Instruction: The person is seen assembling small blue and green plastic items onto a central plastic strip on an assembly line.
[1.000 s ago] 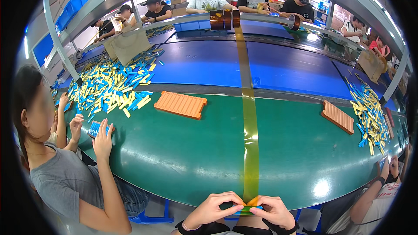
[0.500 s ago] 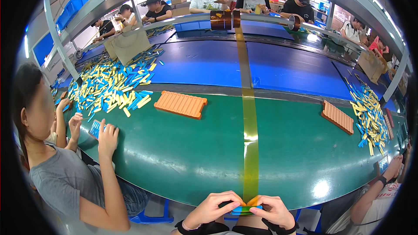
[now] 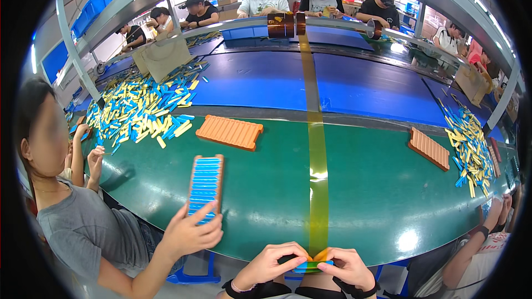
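At the near table edge, my left hand (image 3: 272, 264) and my right hand (image 3: 349, 268) pinch the two ends of a small flat blue strip (image 3: 311, 266). Over it lies the lower end of an amber see-through tape (image 3: 318, 199), gripped along its two sides by my fingers and thumbs. Where tape covers the strip, it looks green. The tape stretches straight back across the table to a dark amber roll (image 3: 281, 25) on the overhead bar. My fingers hide part of the strip.
On the green table (image 3: 266, 188) stand an orange ridged tray (image 3: 230, 132) and another orange ridged tray (image 3: 429, 149). Blue and yellow strips pile up left (image 3: 141, 102) and right (image 3: 471, 144). At left, a co-worker's hand (image 3: 194, 231) holds an orange tray of blue strips (image 3: 205, 185).
The co-worker at left has brought the tray of blue strips rightward, toward me, across the table. My hands stay almost still on the strip and tape.
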{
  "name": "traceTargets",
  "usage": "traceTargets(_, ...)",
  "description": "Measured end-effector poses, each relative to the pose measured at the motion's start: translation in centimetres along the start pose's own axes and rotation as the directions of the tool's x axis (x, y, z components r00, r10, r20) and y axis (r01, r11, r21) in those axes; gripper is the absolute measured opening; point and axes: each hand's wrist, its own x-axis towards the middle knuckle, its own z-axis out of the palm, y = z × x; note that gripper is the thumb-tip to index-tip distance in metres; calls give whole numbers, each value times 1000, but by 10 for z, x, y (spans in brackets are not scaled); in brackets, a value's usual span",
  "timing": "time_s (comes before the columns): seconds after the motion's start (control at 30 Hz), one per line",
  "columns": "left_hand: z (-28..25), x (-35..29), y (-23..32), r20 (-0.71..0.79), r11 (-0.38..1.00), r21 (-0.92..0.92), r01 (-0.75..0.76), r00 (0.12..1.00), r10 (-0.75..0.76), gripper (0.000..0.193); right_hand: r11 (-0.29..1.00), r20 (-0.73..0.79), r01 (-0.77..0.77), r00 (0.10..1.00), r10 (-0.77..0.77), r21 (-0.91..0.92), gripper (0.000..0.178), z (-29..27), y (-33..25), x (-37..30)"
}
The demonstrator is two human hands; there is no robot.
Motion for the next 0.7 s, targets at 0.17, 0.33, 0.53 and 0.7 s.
traceTargets(0.17, -1, 0, 2, 5, 1000, -1, 30, 1000, -30, 12, 1000, -3, 13, 1000, -13, 28, 10, 1, 0, 0)
traceTargets(0.33, 0, 1, 3, -12, 1000, 11, 28, 1000, -28, 12, 999, 37, -45, 998, 45, -21, 10, -2, -7, 2)
traceTargets(0.53, 1, 1, 1, -16, 999, 30, 26, 1000, -25, 11, 1000, 3, 27, 1000, -27, -9, 12, -1, 2, 0)
traceTargets(0.7, 1, 1, -1, -23, 999, 35, 11, 1000, -10, 12, 1000, 1, 24, 1000, -24, -6, 12, -1, 2, 0)
